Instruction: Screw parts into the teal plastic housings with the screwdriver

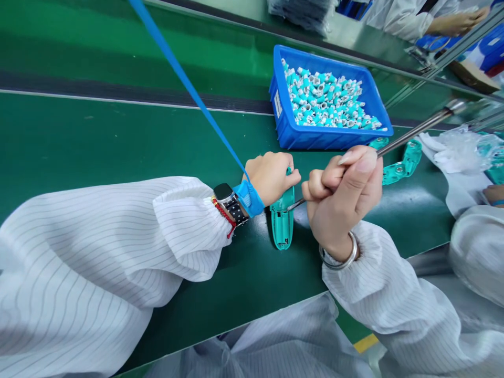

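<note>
Head view: two striped white sleeves (110, 236), one behind each grip; green table (252, 294) beneath both.
Left hand (270, 178): one, fingers closed on the upper part of the teal housing (282, 231); behind this grip, at the wrist, one blue strap (252, 199), one watch (223, 191) and one red bracelet (223, 212).
Right hand (346, 194): one, clenched on the metal rod tool (417, 128); just behind this grip sit silver bangles (353, 249), whether one or two I cannot tell.
Housing: one in the grip, lying on the table with its hollow side up; its long axis runs away from the person, nearly straight, rounded end pointing back toward the body, far end between left thumb and fingers.
Rod: one; its thin tip comes out left of the right grip and meets the housing's right edge, contact unclear; its thick end points away to the right.
Other teal pieces (411, 155): at least two, just beyond the right grip, partly hidden.
Blue bin (334, 139): one, beyond both grips; teal-and-white parts (326, 100) inside, too many to count.
Co-workers: one white cap (478, 252) right of the right grip; one hand (459, 23) farthest off.
</note>
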Demonstrator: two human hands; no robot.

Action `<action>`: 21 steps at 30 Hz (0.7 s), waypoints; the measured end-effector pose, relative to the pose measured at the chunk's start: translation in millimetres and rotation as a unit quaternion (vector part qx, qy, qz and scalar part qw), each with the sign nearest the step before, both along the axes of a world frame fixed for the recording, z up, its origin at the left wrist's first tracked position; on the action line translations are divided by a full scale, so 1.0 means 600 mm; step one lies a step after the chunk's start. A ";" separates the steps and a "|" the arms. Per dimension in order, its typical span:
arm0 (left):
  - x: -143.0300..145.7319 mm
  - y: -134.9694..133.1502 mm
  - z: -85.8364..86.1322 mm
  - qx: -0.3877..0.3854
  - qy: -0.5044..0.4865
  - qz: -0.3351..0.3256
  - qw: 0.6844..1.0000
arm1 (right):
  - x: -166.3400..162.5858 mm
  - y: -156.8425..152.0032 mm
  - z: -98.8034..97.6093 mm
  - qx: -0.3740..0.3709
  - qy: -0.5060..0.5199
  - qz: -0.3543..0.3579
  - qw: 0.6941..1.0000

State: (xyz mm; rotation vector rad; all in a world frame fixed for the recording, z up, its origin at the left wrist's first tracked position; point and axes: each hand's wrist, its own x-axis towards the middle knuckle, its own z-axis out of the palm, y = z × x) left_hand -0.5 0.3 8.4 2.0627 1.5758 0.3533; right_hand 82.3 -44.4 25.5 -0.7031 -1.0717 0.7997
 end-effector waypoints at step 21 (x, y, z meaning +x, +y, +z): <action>-0.001 0.005 -0.012 0.030 -0.013 -0.005 0.999 | 0.011 -0.102 -0.004 -0.033 -0.020 -0.021 0.999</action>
